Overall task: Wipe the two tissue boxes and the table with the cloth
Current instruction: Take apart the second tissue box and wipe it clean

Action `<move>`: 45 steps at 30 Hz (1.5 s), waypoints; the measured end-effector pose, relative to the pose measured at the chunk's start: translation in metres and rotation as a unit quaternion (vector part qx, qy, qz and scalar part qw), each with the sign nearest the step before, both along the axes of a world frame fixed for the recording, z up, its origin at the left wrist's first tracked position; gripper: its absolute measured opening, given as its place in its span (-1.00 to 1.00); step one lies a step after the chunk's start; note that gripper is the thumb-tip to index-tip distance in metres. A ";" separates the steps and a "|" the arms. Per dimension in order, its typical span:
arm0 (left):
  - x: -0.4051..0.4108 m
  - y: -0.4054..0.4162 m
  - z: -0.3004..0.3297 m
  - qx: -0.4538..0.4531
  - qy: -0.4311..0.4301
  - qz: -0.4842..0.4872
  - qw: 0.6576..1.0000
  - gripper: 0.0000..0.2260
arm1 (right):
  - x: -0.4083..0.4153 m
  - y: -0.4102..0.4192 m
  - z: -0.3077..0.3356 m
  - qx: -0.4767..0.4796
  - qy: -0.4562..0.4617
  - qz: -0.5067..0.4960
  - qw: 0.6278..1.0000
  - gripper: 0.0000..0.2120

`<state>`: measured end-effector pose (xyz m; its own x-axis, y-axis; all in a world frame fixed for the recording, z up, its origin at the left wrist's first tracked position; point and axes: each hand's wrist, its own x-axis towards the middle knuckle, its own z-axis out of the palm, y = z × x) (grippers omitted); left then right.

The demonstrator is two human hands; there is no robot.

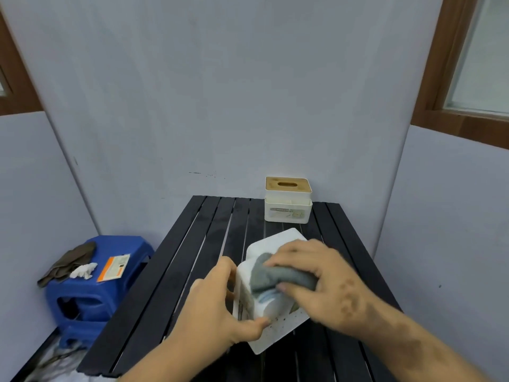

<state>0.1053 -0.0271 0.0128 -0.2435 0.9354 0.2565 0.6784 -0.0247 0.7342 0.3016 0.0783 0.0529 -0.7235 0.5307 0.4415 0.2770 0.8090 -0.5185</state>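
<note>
A white tissue box (271,245) lies tipped on the black slatted table (192,260), near its middle. My left hand (214,304) grips the box's left side, thumb at its lower front. My right hand (316,274) holds a grey cloth (272,275) and presses it against the box's upper face. A second tissue box (287,201), white with a wooden slotted lid, stands upright at the table's far edge, apart from both hands.
A blue plastic stool (93,285) stands left of the table, carrying a dark rag (68,261), a crumpled white tissue (82,270) and an orange-and-white packet (114,267). Grey walls close in behind and on the right. A window frame (440,78) is at upper right.
</note>
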 end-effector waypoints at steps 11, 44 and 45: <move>0.013 0.002 -0.013 -0.005 -0.024 0.033 0.999 -0.37 | -0.010 0.021 -0.011 0.011 0.035 -0.179 0.983 -0.71; 0.008 0.002 -0.025 -0.018 -0.029 0.037 0.999 -0.38 | -0.029 0.053 -0.002 -0.054 -0.005 -0.282 0.958 -0.67; 0.007 0.002 -0.025 -0.016 -0.033 0.037 0.999 -0.37 | -0.033 0.043 -0.004 -0.027 -0.011 -0.261 0.965 -0.66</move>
